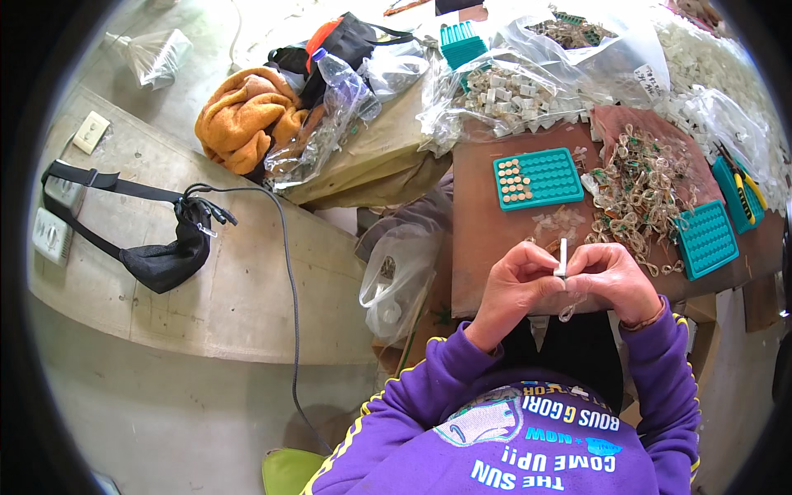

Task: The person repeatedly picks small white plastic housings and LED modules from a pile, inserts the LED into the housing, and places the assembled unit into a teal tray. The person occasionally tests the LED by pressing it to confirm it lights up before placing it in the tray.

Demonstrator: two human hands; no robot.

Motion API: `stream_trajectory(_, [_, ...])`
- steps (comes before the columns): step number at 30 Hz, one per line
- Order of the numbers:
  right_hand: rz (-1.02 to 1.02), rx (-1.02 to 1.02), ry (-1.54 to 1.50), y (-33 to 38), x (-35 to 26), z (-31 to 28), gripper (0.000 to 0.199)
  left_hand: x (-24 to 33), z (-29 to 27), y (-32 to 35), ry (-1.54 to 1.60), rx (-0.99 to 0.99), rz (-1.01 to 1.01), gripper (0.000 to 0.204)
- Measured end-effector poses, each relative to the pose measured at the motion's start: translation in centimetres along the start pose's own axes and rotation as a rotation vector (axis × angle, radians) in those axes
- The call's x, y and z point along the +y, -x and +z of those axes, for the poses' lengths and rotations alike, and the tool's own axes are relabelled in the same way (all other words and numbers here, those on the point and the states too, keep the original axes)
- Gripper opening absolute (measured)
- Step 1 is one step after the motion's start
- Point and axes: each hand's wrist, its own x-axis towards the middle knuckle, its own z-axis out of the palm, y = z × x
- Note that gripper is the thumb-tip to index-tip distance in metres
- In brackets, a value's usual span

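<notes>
Both my hands meet at the front edge of the brown table, fingertips pinched together. Between them stands a small white plastic piece (563,254), gripped by my left hand (513,289) on one side and my right hand (617,282) on the other. A thin looped cord (568,310) hangs below the fingers; how it joins the white piece is hidden. Beyond my hands lies a teal tray (554,172) with small round tan discs in its left part. A tangled pile of looped cords (635,186) with small parts spreads right of that tray.
A second teal tray (707,239) lies at the right, near yellow-handled pliers (749,196). A clear bag of white pieces (511,95) sits at the back. Left are an orange cloth (247,115), a bottle (342,82), a black pouch (177,247) and a cable (290,280).
</notes>
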Motion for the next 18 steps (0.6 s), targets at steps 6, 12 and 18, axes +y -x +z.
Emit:
stream_trajectory(6, [0.115, -0.177, -0.071, -1.6, -0.8, -1.0, 0.022, 0.5, -1.2, -1.7, 0.184, -0.285, -0.085, 0.027])
stream_trajectory(12, [0.054, -0.117, -0.255, -2.4, 0.1, 0.2, 0.023, 0.4, -1.3, -1.8, 0.16, -0.19, 0.036, 0.02])
stream_trajectory(18, [-0.132, 0.241, 0.185, -1.8, 0.3, 2.6, 0.013, -0.6, -0.1, -1.5, -0.061, 0.317, 0.257, 0.014])
